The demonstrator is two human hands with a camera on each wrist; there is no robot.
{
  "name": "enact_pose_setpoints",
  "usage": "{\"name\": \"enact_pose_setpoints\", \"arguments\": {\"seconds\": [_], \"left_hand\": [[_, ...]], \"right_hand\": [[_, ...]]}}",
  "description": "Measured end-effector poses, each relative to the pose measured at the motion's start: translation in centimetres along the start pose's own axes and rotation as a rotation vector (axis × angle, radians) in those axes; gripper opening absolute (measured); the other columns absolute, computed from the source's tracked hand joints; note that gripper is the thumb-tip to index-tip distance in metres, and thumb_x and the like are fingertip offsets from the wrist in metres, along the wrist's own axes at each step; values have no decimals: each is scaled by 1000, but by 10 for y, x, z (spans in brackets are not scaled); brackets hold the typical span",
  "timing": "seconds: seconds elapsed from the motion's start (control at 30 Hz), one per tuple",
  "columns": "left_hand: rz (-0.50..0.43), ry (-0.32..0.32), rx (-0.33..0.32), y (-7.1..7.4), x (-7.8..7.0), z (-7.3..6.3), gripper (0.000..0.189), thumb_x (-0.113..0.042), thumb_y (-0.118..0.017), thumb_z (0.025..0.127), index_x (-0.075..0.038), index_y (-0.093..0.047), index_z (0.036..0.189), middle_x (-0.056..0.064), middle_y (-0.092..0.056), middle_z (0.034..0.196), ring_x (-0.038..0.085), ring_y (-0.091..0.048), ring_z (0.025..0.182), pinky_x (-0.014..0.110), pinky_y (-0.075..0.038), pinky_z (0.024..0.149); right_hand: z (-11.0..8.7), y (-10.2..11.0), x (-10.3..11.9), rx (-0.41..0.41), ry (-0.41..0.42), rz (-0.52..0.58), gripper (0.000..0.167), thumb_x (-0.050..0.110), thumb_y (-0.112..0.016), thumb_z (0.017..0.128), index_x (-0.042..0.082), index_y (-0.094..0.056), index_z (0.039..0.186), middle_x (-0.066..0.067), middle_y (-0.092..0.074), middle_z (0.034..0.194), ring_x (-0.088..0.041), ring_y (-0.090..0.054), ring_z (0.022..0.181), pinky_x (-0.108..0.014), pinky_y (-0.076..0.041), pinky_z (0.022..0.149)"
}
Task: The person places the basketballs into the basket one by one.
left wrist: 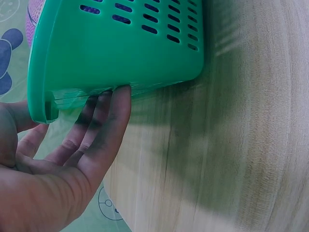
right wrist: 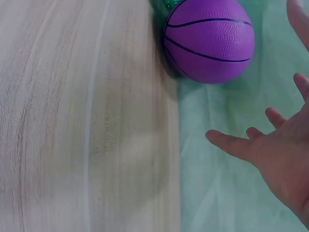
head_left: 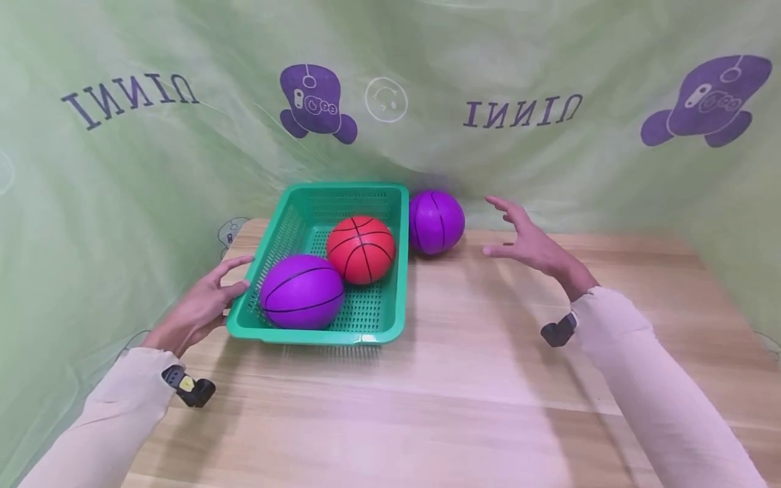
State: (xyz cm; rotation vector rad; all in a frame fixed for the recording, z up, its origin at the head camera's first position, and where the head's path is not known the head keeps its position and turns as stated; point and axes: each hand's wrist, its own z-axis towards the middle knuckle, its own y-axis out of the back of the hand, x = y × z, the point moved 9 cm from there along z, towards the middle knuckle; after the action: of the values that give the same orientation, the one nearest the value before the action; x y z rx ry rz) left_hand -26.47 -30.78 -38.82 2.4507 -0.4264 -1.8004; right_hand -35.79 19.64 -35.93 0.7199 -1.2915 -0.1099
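A green plastic basket (head_left: 399, 298) with slotted walls stands on the table. Inside it lie a purple ball (head_left: 302, 293) and a red ball (head_left: 361, 249), both marked with black basketball lines. My left hand (head_left: 204, 301) is at the basket's left side; in the left wrist view its nearly straight fingers (left wrist: 108, 125) touch the outer wall below the rim. A second purple ball (head_left: 436, 222) sits outside, right beside the basket's right wall. To the right of that ball, my right hand (head_left: 531, 244) is held with fingers spread, apart from the ball and holding nothing.
The wooden table (head_left: 464, 400) reaches back to a pale green curtain (head_left: 439, 61) printed with purple figures and letters. This curtain also hangs along the left and right sides. The outside purple ball is near the table's back edge, close to the curtain.
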Motion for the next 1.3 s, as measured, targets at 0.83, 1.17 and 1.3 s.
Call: {"name": "enact_pose_setpoints", "arguments": {"seconds": [0.83,1.17,1.3], "left_hand": [[-19,-3,7,0,2,-1,57,-17,-43,109,-23,-20,160,4,-63,107,16,-68,91,42,-59,76],[-14,-5,12,0,3,0,59,-17,-44,109,-22,-18,161,4,-64,105,15,-67,90,42,-59,76],[-4,-11,11,0,4,2,59,-17,-46,108,-21,-19,161,4,-64,104,14,-68,90,42,-59,75]], "right_hand": [[26,-22,-42,30,-103,469,87,4,-60,98,21,-3,161,-19,-3,162,-46,-8,146,-69,-32,104],[39,-34,-48,19,-117,549,87,5,-59,99,22,-2,162,-19,0,163,-45,-11,146,-65,-32,106],[43,-36,-48,11,-120,577,86,3,-58,100,23,-1,161,-18,-1,163,-45,-11,146,-66,-32,106]]}}
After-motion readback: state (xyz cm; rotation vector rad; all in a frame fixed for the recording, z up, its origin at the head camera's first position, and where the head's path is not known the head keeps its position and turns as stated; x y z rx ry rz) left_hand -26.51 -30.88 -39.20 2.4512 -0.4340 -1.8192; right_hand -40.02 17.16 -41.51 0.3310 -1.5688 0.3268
